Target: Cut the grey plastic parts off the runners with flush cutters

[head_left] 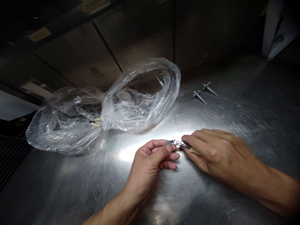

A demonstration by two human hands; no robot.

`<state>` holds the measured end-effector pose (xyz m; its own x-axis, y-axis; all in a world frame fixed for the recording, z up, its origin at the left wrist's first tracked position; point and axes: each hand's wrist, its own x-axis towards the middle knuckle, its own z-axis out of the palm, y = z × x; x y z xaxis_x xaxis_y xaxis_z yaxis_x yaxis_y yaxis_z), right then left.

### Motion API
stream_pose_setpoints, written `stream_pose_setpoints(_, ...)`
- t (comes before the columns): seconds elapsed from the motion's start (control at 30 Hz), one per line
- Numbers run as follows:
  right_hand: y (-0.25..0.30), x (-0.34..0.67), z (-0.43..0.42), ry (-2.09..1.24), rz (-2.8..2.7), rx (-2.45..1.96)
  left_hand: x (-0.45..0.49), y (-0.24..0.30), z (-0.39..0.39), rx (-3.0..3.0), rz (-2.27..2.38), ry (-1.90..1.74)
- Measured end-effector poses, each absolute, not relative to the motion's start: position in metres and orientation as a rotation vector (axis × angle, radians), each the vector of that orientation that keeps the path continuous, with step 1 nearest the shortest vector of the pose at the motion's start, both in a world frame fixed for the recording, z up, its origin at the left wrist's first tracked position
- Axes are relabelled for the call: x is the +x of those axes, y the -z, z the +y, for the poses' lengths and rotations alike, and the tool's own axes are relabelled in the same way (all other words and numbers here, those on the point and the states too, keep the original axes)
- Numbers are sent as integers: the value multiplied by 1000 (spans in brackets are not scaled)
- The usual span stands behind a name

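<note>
Between the thumb and fingers of my left hand [156, 156] is a small grey plastic part [169, 142], mostly covered by the fingertips. My right hand [215, 150] is closed around a pair of nippers [182, 143] with a metal head and pale handles. The jaws of the nippers point left and meet the edge of the grey part, close to my left fingertips. Whether the jaws are closed on it is too small to tell. Both hands are just above the metal table [98, 190].
An open clear plastic bag [164, 106] with grey parts inside stands behind my hands. Another clear bag [63, 137] lies to its left, with a pale-handled tool [95, 124] on it. Two grey pointed pieces [205, 93] lie at the back right. A dark metal wall [145, 37] rises behind.
</note>
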<state>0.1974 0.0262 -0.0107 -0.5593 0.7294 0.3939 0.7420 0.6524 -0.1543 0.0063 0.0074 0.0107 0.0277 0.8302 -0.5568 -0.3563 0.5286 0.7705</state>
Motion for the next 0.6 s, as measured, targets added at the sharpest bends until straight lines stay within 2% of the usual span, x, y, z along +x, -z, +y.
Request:
stream_pose_setpoints(0.23,11,200,25,-68,-2442,-1182,7,-11,7,502,1234,-964)
stream_pose_setpoints(0.47,12,205,41,219,-2338,-1273,5,-12,7,474,1195,-997)
stream_pose_setpoints(0.6,15,207,45,202,-2346,-1253,2,-10,9,431,1138,-971)
